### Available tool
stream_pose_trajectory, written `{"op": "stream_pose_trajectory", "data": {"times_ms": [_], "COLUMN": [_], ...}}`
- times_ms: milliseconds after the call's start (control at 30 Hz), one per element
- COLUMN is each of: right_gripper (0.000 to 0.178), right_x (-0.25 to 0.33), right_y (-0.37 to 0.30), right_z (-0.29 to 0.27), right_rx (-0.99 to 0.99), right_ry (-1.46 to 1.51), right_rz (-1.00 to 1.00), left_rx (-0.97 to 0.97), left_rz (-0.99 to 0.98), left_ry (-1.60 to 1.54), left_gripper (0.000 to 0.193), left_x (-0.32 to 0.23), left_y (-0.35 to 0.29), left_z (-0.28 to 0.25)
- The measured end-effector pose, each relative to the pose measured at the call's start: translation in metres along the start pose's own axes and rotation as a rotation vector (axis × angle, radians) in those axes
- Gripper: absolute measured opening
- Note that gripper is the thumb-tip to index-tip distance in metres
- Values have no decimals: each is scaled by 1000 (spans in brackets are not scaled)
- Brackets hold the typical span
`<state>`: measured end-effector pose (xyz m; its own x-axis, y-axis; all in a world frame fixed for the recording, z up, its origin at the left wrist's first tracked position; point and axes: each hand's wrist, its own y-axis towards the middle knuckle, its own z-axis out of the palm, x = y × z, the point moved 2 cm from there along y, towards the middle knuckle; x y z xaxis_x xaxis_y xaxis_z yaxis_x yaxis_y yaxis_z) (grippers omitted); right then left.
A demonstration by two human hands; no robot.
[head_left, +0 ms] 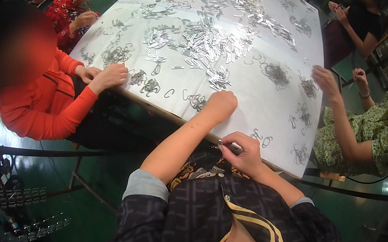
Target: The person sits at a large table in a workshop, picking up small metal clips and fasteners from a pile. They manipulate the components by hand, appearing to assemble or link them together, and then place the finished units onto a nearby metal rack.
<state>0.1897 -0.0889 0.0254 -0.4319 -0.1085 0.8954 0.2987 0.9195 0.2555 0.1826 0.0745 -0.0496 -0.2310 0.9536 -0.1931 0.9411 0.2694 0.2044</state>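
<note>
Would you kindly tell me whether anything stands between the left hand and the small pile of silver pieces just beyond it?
Nothing visible does: the left hand is by the near edge of the silver pile, and the bent wire pieces lie to the hand's left, out of the way.

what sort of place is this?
Probably a factory or workshop doing hand assembly. Several people work around one white table, which is strewn with heaps of short silvery pieces and bent wire loops.

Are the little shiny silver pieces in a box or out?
Out: the silver pieces lie loose in heaps right on the white tabletop.
</note>
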Motion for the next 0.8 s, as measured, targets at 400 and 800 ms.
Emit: {"op": "stream_pose_trajectory", "data": {"times_ms": [400,800], "right_gripper": [13,19], "right_x": [-14,-12], "right_y": [6,23], "right_z": [3,8], "right_rx": [-91,-27], "right_ry": [-39,-110], "right_rz": [-59,-203], "left_rx": [-223,-302], "left_rz": [-113,-163], "left_ry": [-1292,-1136], "left_gripper": [6,9], "left_x": [-6,-14], "left_y": [-97,-119], "left_z": [-112,-102]}}
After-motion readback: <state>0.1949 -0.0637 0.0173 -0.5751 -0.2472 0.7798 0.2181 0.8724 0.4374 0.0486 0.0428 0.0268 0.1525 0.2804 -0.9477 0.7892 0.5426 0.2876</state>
